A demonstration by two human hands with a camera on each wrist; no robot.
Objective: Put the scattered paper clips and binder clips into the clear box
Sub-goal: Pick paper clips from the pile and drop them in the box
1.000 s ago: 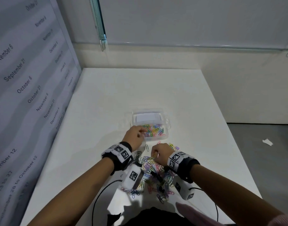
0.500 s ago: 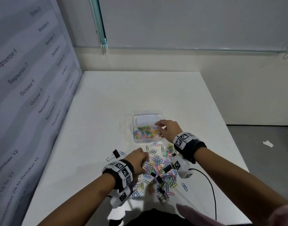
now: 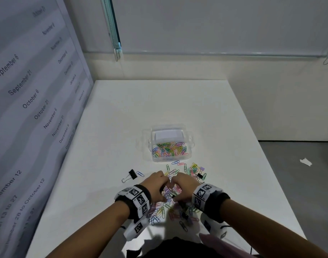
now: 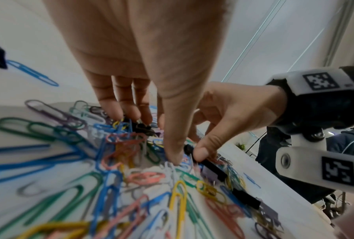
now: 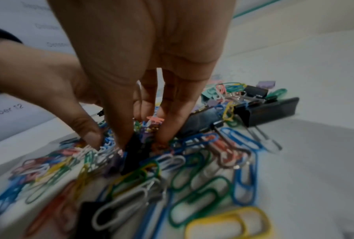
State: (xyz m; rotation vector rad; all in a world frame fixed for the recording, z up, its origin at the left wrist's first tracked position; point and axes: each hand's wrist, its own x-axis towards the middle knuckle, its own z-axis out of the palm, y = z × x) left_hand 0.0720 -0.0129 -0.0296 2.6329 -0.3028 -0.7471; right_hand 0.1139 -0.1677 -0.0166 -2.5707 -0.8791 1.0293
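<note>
The clear box (image 3: 190, 144) stands open mid-table with coloured paper clips inside. Nearer me lies a heap of paper clips (image 3: 162, 211) mixed with black binder clips. Both hands are down in this heap, touching each other. My left hand (image 3: 160, 187) (image 4: 151, 137) closes fingers and thumb around a bunch of paper clips (image 4: 129, 139). My right hand (image 3: 179, 189) (image 5: 143, 139) pinches a small black binder clip (image 5: 134, 150) together with some paper clips. One black binder clip (image 3: 131, 175) lies apart to the left, beside a blue paper clip (image 3: 140, 174).
More clips and a purple binder clip (image 3: 202, 168) lie between the heap and the box. A printed panel (image 3: 29, 108) walls the table's left side. The white table (image 3: 159, 105) ends at the right over grey floor holding a paper scrap (image 3: 306, 162).
My right hand has come back from the box to the heap, beside the left hand. My left hand stayed at the heap, shifting slightly toward the middle.
</note>
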